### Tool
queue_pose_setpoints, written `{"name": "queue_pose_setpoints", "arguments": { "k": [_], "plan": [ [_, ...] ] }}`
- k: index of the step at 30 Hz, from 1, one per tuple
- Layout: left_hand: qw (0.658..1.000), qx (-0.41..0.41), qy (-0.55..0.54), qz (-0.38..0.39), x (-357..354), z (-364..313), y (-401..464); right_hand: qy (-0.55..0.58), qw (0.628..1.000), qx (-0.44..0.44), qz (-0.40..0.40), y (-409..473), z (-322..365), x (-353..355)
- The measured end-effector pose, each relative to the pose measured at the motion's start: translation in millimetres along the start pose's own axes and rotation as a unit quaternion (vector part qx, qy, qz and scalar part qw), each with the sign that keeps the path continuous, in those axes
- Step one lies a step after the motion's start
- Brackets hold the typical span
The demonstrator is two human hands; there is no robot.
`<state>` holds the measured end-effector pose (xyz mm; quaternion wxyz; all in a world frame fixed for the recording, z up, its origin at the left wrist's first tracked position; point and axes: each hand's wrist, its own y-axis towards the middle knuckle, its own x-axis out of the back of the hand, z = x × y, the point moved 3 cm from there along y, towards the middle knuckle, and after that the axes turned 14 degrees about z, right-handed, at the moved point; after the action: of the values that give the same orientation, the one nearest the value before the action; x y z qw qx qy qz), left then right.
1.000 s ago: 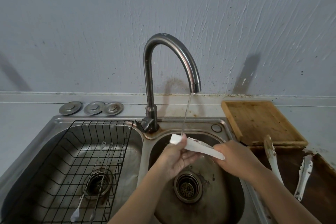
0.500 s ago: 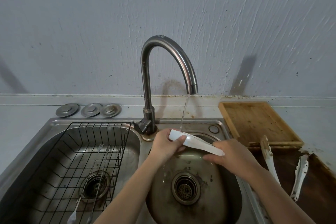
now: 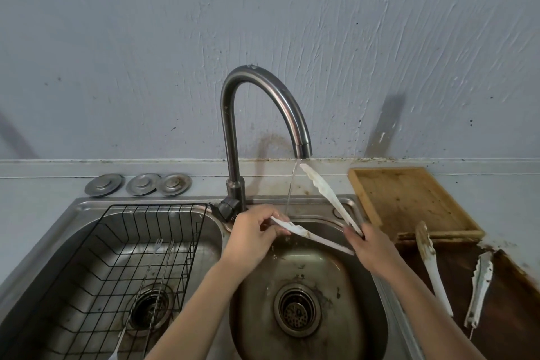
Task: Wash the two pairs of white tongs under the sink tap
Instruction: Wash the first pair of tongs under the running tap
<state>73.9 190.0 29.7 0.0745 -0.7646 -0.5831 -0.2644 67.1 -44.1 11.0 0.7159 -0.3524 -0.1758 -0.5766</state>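
Right basin of the double sink (image 3: 344, 202): the tap (image 3: 264, 88) is running, a thin stream falling onto the near arm of the white tongs (image 3: 314, 235) held above the basin. These tongs are spread wide open in a V. The right hand (image 3: 369, 247) is clenched on the hinge end, at the right. The left hand (image 3: 251, 235) pinches the tip of the lower arm between thumb and fingers, directly under the stream. The upper arm of the tongs angles up and away, its scalloped tip just beside the spout.

Second pair of tongs (image 3: 432, 269): lying open on the dark surface (image 3: 508, 301) to the right of the sink, visibly soiled, apart from both hands. A wooden tray (image 3: 409, 202) sits behind them against the wall.

Left basin: black wire rack (image 3: 122, 257) containing forks and thin utensils. Three metal drain covers (image 3: 138, 184) rest on the far ledge, left of the tap. Brown residue is visible around the right drain (image 3: 296, 308).
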Motion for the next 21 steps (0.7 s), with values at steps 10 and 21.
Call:
{"name": "queue_pose_setpoints", "arguments": {
  "k": [10,21],
  "plan": [
    [0.958,0.113,-0.241,-0.108,-31,8,1,0.000,0.999,-0.024,-0.047,-2,12,-7],
    [0.944,0.136,-0.277,-0.116,-35,10,3,0.022,0.999,-0.039,-0.019,0,3,-9]
  ]
}}
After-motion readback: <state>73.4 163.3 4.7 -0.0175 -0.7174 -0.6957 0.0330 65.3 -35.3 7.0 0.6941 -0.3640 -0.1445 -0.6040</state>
